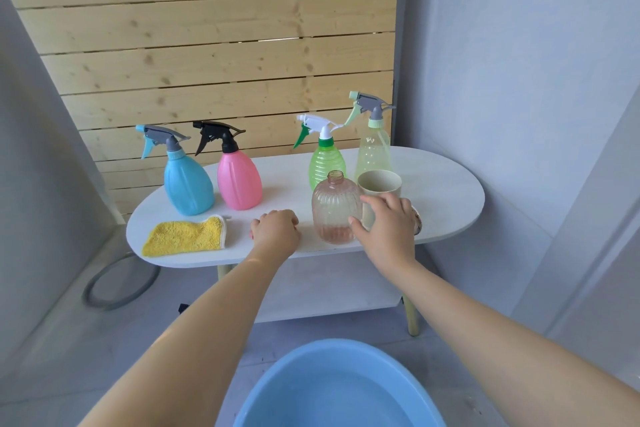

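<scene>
Gripping the beige cup [379, 182] in curled fingers, the right hand [389, 224] is likely starting a refill. The uncapped pink bottle [335, 208] is standing beside it on the table [446, 191], nearly empty. The left hand [275, 229] is resting curled, contents hidden.

On my feed a white oval desk [443, 191] stands against a wall of pale wooden slats [207, 45], with grey wall panels [519, 80] to the right. I count four spray bottles upright along the desk's far edge. At far left is a blue one [187, 184] with a grey trigger head. Just beside it is a pink one [239, 180] with a black head. Further right are a clear green one [325, 163] and a taller pale yellow one [374, 152]. A yellow cloth [185, 236] lies flat at the near left of the desk. A blue basin [332, 388] sits on the floor nearest me. A grey hose loop [117, 288] lies on the floor at left.
</scene>
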{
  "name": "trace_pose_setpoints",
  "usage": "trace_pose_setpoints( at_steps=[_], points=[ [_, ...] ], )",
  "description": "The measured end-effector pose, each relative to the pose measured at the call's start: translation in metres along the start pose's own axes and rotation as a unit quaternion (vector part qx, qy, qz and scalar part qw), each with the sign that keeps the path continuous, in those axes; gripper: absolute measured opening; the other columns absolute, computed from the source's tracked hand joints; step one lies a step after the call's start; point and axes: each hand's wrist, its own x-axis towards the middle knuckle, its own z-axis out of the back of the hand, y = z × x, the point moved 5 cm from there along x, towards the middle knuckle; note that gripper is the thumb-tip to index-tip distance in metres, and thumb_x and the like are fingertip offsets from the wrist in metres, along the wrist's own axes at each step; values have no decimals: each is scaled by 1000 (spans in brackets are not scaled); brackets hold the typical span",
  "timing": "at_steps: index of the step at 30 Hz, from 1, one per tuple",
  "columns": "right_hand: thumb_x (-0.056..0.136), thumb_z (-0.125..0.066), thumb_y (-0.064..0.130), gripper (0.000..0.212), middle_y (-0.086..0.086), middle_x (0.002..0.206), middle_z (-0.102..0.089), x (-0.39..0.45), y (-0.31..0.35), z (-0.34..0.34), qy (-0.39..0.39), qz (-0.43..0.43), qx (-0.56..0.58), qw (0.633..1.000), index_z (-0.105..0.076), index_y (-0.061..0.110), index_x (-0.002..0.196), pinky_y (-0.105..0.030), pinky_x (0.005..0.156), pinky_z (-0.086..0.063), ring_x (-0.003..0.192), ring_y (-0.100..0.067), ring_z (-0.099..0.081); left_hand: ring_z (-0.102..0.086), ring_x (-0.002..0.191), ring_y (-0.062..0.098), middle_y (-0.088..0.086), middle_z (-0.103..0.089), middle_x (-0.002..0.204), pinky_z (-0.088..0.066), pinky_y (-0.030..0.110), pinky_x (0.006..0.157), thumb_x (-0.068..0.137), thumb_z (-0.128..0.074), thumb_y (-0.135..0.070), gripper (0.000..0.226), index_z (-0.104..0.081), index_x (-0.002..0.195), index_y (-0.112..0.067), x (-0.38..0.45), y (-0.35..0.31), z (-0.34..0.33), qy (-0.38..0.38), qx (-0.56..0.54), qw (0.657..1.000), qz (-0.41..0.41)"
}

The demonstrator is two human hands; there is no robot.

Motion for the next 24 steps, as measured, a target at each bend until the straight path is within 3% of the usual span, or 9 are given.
trace_pose_setpoints(
  at_steps=[3, 5, 6, 8, 12, 17, 20, 22, 24],
  points=[
    [81, -69, 26, 36, -4, 110, -57, -8, 8, -1, -5, 18, 47, 999, -64, 13, 114, -32, 92, -33, 107, -28, -46, -59, 102, 23, 1, -66, 102, -48, 36, 91, 87, -55, -17, 20, -61, 107, -19, -11, 3, 9, 0, -104, 994, 20],
    [81, -69, 23, 33, -4, 109, -57, -15, 18, -2, 16, 34, 81, 996, -64, 12, 112, -31, 89, -38, 105, -25, -50, -68, 73, 12, 0, -66, 78, -53, 23, 75, 89, -57, -19, 5, -60, 88, -16, -18, 6, 22, 12, -183, 982, 33],
    [82, -69, 23, 32, -3, 109, -57, -18, 24, -1, 29, 43, 103, 993, -64, 12, 111, -31, 85, -40, 103, -24, -52, -64, 60, 9, 2, -64, 65, -51, 18, 66, 90, -55, -20, 18, -57, 73, -15, -23, 6, 30, 27, -203, 978, 36],
    [83, -69, 23, 32, 2, 107, -57, -24, 38, 0, 64, 66, 142, 986, -63, 17, 114, -27, 78, -42, 97, -19, -56, -54, 58, 14, 6, -63, 56, -46, 21, 64, 87, -55, -24, 32, -57, 57, -12, -30, 11, 45, 57, -251, 965, 59],
    [88, -63, 31, 35, 11, 112, -59, -36, 65, 5, 148, 88, 199, 965, -59, 30, 122, -11, 75, -38, 92, -5, -54, -54, 68, 15, 6, -69, 64, -52, 26, 83, 88, -59, -16, 17, -63, 74, -7, -54, 16, 75, 98, -439, 884, 128],
    [91, -60, 35, 31, 24, 105, -63, -42, 87, 24, 176, 84, 284, 939, -61, 35, 121, -19, 87, -45, 102, -6, -60, -64, 71, 19, 9, -66, 72, -59, 25, 62, 88, -65, -8, 10, -62, 86, 0, -79, 5, 100, 129, -621, 757, 157],
    [88, -65, 34, 34, 27, 100, -64, -42, 90, 39, 147, 90, 281, 944, -62, 33, 121, -15, 83, -46, 94, 3, -60, -65, 69, 19, 9, -68, 63, -57, 27, 60, 88, -66, -8, 12, -61, 82, 1, -90, -9, 105, 147, -649, 731, 152],
    [86, -67, 28, 33, 21, 96, -64, -39, 88, 49, 112, 81, 275, 952, -64, 28, 119, -7, 76, -42, 84, 6, -59, -65, 68, 19, 7, -67, 58, -56, 30, 69, 87, -67, -11, 14, -61, 79, -1, -98, -21, 104, 165, -653, 724, 147],
    [88, -65, 26, 25, 14, 92, -66, -34, 86, 59, 74, 73, 260, 960, -68, 26, 112, -8, 68, -41, 77, 2, -59, -66, 72, 18, 4, -69, 65, -56, 30, 72, 87, -69, -20, 16, -64, 81, -6, -100, -30, 101, 176, -653, 723, 143]
  ],
)
